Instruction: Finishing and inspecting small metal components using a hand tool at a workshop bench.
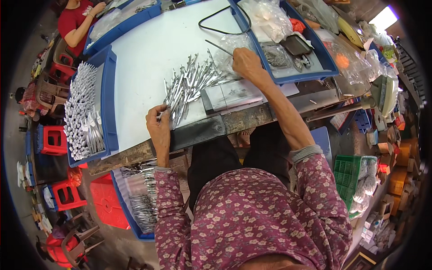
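A loose pile of slim silvery metal pieces (pixel 186 85) lies on the white tabletop (pixel 139 63) in front of me. My left hand (pixel 158 123) is at the pile's near left edge, by the table's front edge. Its fingers are bent together; what they hold, if anything, is hidden. To the right of the pile, my right hand (pixel 247 63) is closed around a thin dark rod (pixel 218 46), whose tip points to the far left. Beside that hand lies a clear plastic bag (pixel 234 42). A flat grey-white block (pixel 231 95) sits near the front edge.
At the left, a blue tray (pixel 110 99) holds many slim white pieces. Another blue tray (pixel 330 72) at the right holds bags and small parts. A black loop (pixel 249 22) lies at the back. Below the table are a red stool (pixel 105 200) and a green crate (pixel 346 177). A co-worker (pixel 74 22) sits far left.
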The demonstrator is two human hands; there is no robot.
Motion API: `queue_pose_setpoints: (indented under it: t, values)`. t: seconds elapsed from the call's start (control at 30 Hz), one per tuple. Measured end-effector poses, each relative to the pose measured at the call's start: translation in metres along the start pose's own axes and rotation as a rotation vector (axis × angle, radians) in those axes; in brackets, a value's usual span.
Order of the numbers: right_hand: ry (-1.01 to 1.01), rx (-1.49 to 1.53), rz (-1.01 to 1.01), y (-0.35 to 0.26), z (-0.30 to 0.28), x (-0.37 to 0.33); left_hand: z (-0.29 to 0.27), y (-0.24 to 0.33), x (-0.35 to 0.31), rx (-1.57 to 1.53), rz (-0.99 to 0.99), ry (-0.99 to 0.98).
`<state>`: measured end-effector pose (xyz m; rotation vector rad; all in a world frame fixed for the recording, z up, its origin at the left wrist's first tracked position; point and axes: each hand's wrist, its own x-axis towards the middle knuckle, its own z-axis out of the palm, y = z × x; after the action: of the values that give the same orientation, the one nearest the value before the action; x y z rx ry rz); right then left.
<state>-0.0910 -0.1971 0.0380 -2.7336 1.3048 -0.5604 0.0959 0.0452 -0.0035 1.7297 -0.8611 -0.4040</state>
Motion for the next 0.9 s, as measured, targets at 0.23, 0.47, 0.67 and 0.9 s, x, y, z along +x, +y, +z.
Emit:
queue_pose_setpoints:
  t: [0.23, 0.47, 0.67, 0.9]
  values:
    - [0.022, 0.032, 0.05, 0.004, 0.016, 0.007, -0.004, 0.01, -0.007, -0.309, 0.022, 0.016]
    - [-0.023, 0.286, 0.118, 0.013, -0.008, 0.003, -0.003, 0.029, -0.014, -0.282, 0.094, 0.081]
    - [-0.172, 1.061, 0.285, 0.002, -0.038, -0.025, 0.005, 0.057, -0.021, -0.215, 0.167, -0.018]
    - [-0.151, 1.218, 0.23, -0.008, -0.061, -0.056, 0.026, 0.081, -0.026, -0.147, 0.234, -0.189]
